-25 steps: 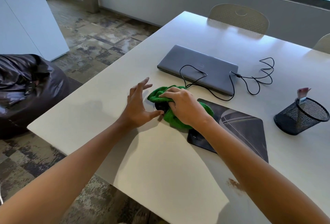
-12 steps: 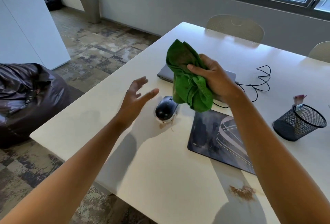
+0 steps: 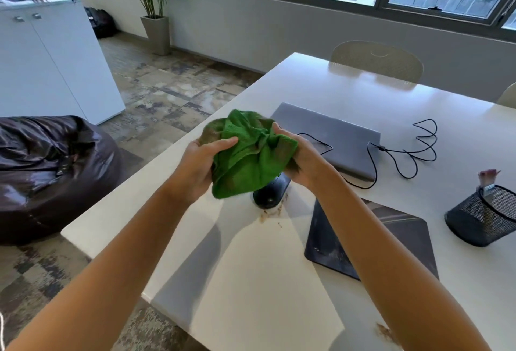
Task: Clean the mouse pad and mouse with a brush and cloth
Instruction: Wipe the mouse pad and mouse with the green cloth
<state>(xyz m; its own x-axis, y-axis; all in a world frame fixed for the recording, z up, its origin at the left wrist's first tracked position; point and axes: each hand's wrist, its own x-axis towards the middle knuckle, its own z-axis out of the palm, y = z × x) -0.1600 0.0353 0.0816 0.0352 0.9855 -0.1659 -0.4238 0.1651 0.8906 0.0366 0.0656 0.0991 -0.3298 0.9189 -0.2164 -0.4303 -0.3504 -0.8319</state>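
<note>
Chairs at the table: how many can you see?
2. One chair at the far side behind the laptop; another chair cut off at the right edge. Others may be out of frame.

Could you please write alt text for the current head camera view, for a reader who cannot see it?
Both hands, left hand and right hand, hold a bunched green cloth above a black mouse on a white table. A dark mouse pad, closed laptop and mesh cup lie to the right.
</note>
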